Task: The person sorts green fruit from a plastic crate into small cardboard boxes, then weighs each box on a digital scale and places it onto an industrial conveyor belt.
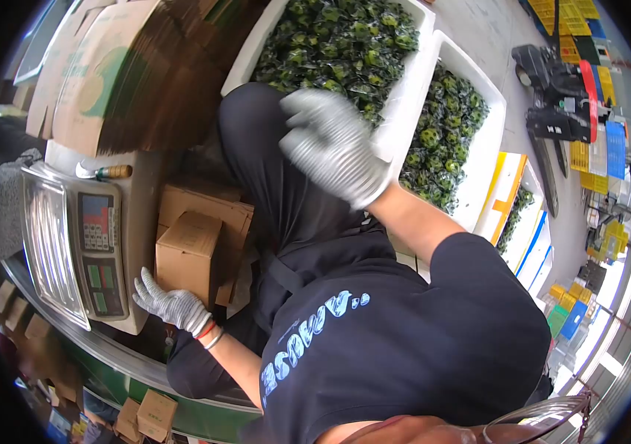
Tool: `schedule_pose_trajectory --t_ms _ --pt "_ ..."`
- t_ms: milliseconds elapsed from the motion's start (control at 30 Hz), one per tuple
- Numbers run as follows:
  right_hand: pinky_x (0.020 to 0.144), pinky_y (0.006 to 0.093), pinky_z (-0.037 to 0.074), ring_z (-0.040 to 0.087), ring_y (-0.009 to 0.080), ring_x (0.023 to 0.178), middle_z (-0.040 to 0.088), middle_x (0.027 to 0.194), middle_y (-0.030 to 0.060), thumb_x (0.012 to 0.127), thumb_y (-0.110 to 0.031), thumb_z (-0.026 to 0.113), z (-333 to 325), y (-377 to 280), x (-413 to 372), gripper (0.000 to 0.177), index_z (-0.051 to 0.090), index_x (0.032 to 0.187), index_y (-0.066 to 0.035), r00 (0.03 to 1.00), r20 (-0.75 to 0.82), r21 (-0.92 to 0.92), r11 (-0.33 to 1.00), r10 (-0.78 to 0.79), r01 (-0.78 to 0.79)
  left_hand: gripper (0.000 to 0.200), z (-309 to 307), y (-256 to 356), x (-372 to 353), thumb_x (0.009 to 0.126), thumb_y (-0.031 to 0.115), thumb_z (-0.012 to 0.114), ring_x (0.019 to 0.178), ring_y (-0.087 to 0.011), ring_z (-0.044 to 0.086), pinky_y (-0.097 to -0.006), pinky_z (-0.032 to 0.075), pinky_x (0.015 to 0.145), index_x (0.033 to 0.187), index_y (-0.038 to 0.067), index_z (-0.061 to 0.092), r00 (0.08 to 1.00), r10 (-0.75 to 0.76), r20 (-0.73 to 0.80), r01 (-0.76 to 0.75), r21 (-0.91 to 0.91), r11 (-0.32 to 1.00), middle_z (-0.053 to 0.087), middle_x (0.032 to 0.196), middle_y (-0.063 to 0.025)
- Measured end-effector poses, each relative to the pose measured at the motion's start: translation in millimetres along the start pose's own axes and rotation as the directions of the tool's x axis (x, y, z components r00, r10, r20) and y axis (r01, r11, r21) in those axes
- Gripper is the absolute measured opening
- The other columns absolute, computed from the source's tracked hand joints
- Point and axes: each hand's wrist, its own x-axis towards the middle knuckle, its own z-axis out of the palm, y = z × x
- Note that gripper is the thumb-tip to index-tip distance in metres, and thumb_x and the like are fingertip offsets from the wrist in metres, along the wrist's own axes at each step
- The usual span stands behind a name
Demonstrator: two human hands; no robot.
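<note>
My left hand (pixel 173 304), in a grey-white knit glove, lies against the lower edge of a small brown cardboard box (pixel 188 255). Its fingers are spread and reach past the box's left side. A larger cardboard piece (pixel 235 214) stands behind that box. My right hand (pixel 334 148), gloved too and blurred by motion, hovers over my knee with its fingers apart and nothing visible in them. Beside it, a white foam bin (pixel 404 96) is filled with small green round items in shiny clear wrapping. A second such bin (pixel 494 122) adjoins it.
A digital scale (pixel 101 251) with a shiny metal pan (pixel 53 248) is at left. A wooden-handled tool (pixel 112 172) lies near it. Large cartons (pixel 108 81) stand at upper left. A pallet jack (pixel 559 103) and yellow crates (pixel 615 240) are at right.
</note>
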Motion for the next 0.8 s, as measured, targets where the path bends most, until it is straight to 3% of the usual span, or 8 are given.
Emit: schedule_pose_trajectory --t_ms 167,300,433,500,567,700,767,800 --pt "0.080 0.0327 0.050 0.066 0.0252 0.087 0.068 0.091 0.0154 0.074 -0.011 0.065 -175.8 259.1 -64.4 0.027 0.063 0.100 -0.001 0.703 -0.584 -0.367 0.640 0.407 -0.675 0.053 9.0 -10.7 -13.3 0.078 -0.003 0.052 0.122 -0.0315 0.044 -0.0401 0.031 0.106 0.130 0.001 0.044 0.998 -0.054 -0.014 0.036 -0.578 0.815 0.047 0.130 -0.0184" --pt "0.098 0.0376 0.041 0.054 0.0316 0.112 0.054 0.124 0.0200 0.067 -0.028 0.074 -209.3 388.9 -150.0 0.072 0.046 0.129 -0.005 0.457 -0.439 -0.560 0.162 0.774 -0.813 0.095 -26.4 29.3 -4.9 0.058 0.028 0.078 0.124 -0.0344 0.041 -0.0416 0.032 0.104 0.137 0.003 0.032 0.911 0.280 0.302 -0.320 0.090 0.943 0.042 0.133 -0.0200" --pt "0.099 0.0394 0.041 0.048 0.0330 0.118 0.043 0.133 0.0226 0.062 -0.027 0.083 -185.8 353.1 -116.1 0.105 0.018 0.143 -0.009 0.088 -0.412 -0.223 -0.006 0.907 -0.975 0.102 -35.1 25.0 11.2 0.052 0.018 0.080 0.121 -0.0350 0.043 -0.0415 0.033 0.104 0.139 0.004 0.029 0.949 0.145 0.280 -0.072 -0.256 0.964 0.045 0.129 -0.0189" --pt "0.094 0.0369 0.043 0.051 0.0312 0.113 0.047 0.128 0.0220 0.063 -0.021 0.081 -193.6 373.7 -133.1 0.098 0.023 0.139 -0.002 0.172 -0.442 -0.216 0.081 0.880 -0.973 0.088 -40.5 -0.3 13.1 0.064 0.018 0.077 0.118 -0.0315 0.046 -0.0424 0.039 0.100 0.137 0.000 0.030 0.948 -0.106 0.299 0.293 -0.695 0.657 0.046 0.129 -0.0185" --pt "0.091 0.0356 0.045 0.053 0.0292 0.108 0.051 0.122 0.0191 0.063 -0.018 0.079 -195.6 378.9 -141.4 0.094 0.025 0.137 0.001 0.331 -0.458 -0.134 0.304 0.825 -0.943 0.084 -41.7 -32.6 7.3 0.070 0.028 0.074 0.116 -0.0313 0.047 -0.0421 0.041 0.099 0.137 0.002 0.031 0.857 -0.117 0.501 0.500 -0.865 -0.041 0.046 0.129 -0.0168" --pt "0.083 0.0347 0.051 0.056 0.0256 0.098 0.048 0.122 0.0151 0.068 0.005 0.064 -194.3 297.2 -93.7 0.081 0.026 0.139 -0.002 0.761 -0.412 0.476 0.830 0.502 -0.290 0.072 -19.4 -8.9 -14.8 0.081 0.049 0.054 0.116 -0.0302 0.048 -0.0451 0.041 0.097 0.135 0.004 0.036 0.842 -0.243 0.482 0.340 -0.824 -0.454 0.046 0.130 -0.0148" --pt "0.078 0.0438 0.057 0.058 0.0329 0.101 0.047 0.124 0.0219 0.075 -0.007 0.069 -159.4 155.5 -41.9 0.086 0.020 0.144 -0.019 0.944 0.042 0.955 0.264 0.327 -0.134 0.075 28.1 -12.3 -24.6 0.082 0.055 0.048 0.121 -0.0302 0.044 -0.0473 0.038 0.100 0.136 0.004 0.036 0.790 -0.336 0.513 0.423 -0.853 -0.307 0.043 0.134 -0.0139" --pt "0.082 0.0431 0.054 0.057 0.0328 0.103 0.047 0.125 0.0220 0.075 -0.011 0.071 -137.2 113.2 -26.5 0.086 0.021 0.144 -0.018 0.961 0.096 0.945 0.280 0.259 -0.170 0.077 35.7 8.7 -20.4 0.081 0.056 0.049 0.122 -0.0302 0.042 -0.0477 0.036 0.101 0.137 0.004 0.035 0.800 -0.209 0.563 0.425 -0.776 -0.465 0.041 0.136 -0.0141"
